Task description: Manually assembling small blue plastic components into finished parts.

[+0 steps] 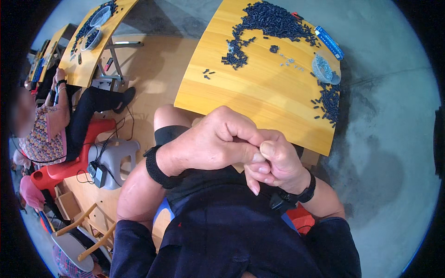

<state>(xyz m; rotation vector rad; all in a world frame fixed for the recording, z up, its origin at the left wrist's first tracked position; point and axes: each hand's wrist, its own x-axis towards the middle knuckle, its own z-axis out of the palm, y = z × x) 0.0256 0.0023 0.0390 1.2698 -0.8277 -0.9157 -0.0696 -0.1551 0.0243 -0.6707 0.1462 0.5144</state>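
My left hand and my right hand meet above my lap, in front of the near edge of the yellow table. Thumbs and fingers are pinched together at the tips. Whatever they hold, if anything, is hidden between them. Dark bands circle both wrists. Beyond my hands a big heap of small black parts covers the table's far side. Small clear or silvery pieces are scattered below it. A clear plastic bowl with similar pieces stands near the right edge, beside more black parts.
A blue box lies at the table's far right edge, and a red-handled tool beside the heap. To the left, a seated person works at another table. A grey stool carries a black adapter with cables.
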